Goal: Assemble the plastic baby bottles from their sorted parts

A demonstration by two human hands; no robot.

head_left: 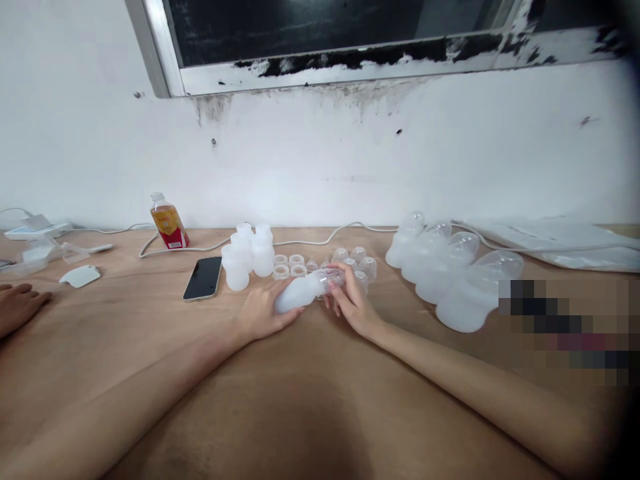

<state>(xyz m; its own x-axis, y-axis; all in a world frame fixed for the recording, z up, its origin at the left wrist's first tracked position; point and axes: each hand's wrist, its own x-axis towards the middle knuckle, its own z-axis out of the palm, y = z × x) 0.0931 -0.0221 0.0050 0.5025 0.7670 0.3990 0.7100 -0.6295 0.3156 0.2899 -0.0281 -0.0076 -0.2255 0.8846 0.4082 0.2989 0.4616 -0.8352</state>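
My left hand (261,312) is wrapped round the frosted white body of a baby bottle (297,295), which lies tilted on its side just above the table. At the bottle's other end, the fingers of my right hand (354,305) close on its clear domed cap (326,280). Cap and body meet; how firmly they are joined I cannot tell. Just behind my hands lie several white collar rings (281,271), some small clear teats (312,265) partly hidden, and several clear domed caps (369,267). Open frosted bottle bodies (236,268) stand in a cluster beyond my left hand.
Several capped bottles (465,300) stand in a slanting row at the right. Left are a smartphone (203,279), a drink bottle (169,223) and a white flat piece (80,276). A cable (345,230) runs along the wall. Another person's hand (20,307) rests at the far left.
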